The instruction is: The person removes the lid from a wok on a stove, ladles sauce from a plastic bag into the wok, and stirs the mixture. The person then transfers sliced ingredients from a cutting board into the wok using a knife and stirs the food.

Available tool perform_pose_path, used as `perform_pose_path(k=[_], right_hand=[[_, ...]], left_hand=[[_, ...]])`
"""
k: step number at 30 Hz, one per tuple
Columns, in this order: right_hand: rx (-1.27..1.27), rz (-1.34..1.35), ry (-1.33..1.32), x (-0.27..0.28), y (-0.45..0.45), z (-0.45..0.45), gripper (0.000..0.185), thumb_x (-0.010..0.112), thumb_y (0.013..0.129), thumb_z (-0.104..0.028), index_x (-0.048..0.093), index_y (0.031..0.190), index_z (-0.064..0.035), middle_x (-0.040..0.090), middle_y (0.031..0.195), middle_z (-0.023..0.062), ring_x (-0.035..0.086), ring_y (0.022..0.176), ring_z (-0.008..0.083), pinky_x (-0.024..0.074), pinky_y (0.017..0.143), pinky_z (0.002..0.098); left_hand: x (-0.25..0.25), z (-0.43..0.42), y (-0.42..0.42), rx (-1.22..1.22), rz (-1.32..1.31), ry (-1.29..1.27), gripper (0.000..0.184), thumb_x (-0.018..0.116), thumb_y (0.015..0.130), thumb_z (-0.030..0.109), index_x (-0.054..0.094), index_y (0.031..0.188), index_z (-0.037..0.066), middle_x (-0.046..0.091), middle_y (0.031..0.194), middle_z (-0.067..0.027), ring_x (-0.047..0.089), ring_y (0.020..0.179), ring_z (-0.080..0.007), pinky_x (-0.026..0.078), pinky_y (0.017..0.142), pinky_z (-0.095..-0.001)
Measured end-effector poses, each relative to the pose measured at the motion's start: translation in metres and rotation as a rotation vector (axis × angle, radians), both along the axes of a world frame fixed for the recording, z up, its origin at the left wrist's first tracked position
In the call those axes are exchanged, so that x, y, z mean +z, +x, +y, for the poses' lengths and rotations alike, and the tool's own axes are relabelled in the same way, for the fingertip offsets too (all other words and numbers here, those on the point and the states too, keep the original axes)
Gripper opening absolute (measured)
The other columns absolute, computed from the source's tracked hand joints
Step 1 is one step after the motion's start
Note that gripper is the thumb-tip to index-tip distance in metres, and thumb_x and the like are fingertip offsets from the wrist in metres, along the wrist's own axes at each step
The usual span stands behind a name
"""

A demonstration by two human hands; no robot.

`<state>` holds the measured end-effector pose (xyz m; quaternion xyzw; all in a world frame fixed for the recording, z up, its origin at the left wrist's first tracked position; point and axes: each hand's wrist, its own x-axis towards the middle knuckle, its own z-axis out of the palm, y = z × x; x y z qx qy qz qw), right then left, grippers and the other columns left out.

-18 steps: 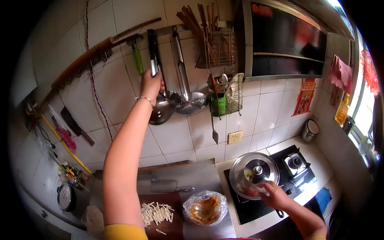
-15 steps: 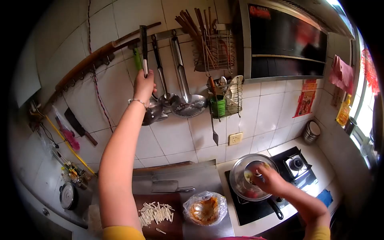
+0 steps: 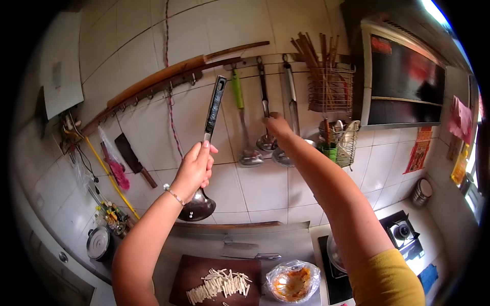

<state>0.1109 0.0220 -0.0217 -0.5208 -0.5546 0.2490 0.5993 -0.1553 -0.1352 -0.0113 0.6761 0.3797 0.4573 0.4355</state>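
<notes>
My left hand point(image 3: 194, 171) is wrapped round the shaft of a ladle point(image 3: 198, 208), its black handle up and its dark metal bowl down, apart from the wall. Up at the rail, my right hand point(image 3: 277, 126) has its fingers closed at the shaft of a second, hanging ladle point(image 3: 263, 84). A skimmer point(image 3: 291, 92) hangs just to the right, its bowl partly behind my right arm. To the left hangs a green-handled utensil point(image 3: 238, 91) with a metal head.
Below are a cutting board point(image 3: 178, 275) with pale cut strips, a cleaver point(image 3: 240, 250) and a plastic-lined bowl point(image 3: 293, 281). A lidded pan point(image 3: 334, 252) on the stove is mostly hidden by my right arm. Chopstick basket point(image 3: 332, 92) and rolling pin point(image 3: 158, 76) are on the wall.
My right hand has left the pan's lid and risen to the hanging ladle. The ladle in my left hand has come away from the hanging utensils, lower and to their left. The view has shifted left.
</notes>
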Motion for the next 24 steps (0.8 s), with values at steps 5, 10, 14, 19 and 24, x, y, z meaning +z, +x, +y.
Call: perform_pose_path(k=[5, 10, 14, 19, 24], right_hand=[[0.238, 0.359, 0.048, 0.021, -0.028, -0.039, 0.024, 0.054, 0.084, -0.017, 0.052, 0.1, -0.0002, 0.058, 0.075, 0.0096, 0.057, 0.066, 0.0204, 0.0477, 0.062, 0.0351], [0.381, 0.468, 0.092, 0.068, -0.032, -0.1, 0.011, 0.049, 0.087, -0.007, 0.05, 0.09, 0.0037, 0.057, 0.072, 0.0122, 0.056, 0.063, 0.0206, 0.0483, 0.058, 0.032], [0.307, 0.312, 0.029, 0.082, -0.002, -0.11, 0.013, 0.051, 0.087, -0.008, 0.054, 0.093, 0.0028, 0.058, 0.077, 0.0095, 0.057, 0.066, 0.0179, 0.0488, 0.059, 0.0301], [0.212, 0.075, -0.003, 0.096, -0.003, -0.112, 0.012, 0.05, 0.086, -0.009, 0.054, 0.091, 0.0016, 0.057, 0.075, 0.0087, 0.057, 0.065, 0.0176, 0.0482, 0.058, 0.0291], [0.134, 0.05, 0.195, 0.118, -0.002, -0.156, 0.015, 0.049, 0.088, -0.013, 0.053, 0.094, 0.0004, 0.057, 0.076, 0.0075, 0.057, 0.067, 0.0158, 0.0489, 0.061, 0.0277]], left_hand=[[-0.001, 0.028, -0.023, 0.003, -0.036, 0.02, 0.033, 0.033, 0.098, 0.036, 0.045, 0.098, 0.006, 0.038, 0.067, 0.0024, 0.032, 0.043, -0.0032, 0.028, 0.036, -0.0186], [0.007, 0.066, 0.013, -0.111, -0.088, 0.029, 0.032, 0.035, 0.097, 0.035, 0.046, 0.097, 0.005, 0.038, 0.067, 0.0022, 0.032, 0.043, -0.004, 0.028, 0.036, -0.0191], [0.02, 0.078, 0.053, -0.145, -0.106, 0.011, 0.03, 0.036, 0.097, 0.035, 0.047, 0.096, 0.007, 0.038, 0.065, 0.002, 0.032, 0.043, -0.0056, 0.027, 0.036, -0.0211], [0.029, 0.093, 0.092, -0.14, -0.165, 0.004, 0.029, 0.035, 0.096, 0.035, 0.048, 0.093, 0.008, 0.04, 0.063, 0.0022, 0.032, 0.043, -0.0078, 0.027, 0.039, -0.0237], [0.029, 0.093, 0.108, -0.177, -0.214, -0.081, 0.028, 0.036, 0.096, 0.034, 0.046, 0.093, 0.008, 0.04, 0.063, 0.0018, 0.032, 0.043, -0.0077, 0.027, 0.038, -0.0242]])
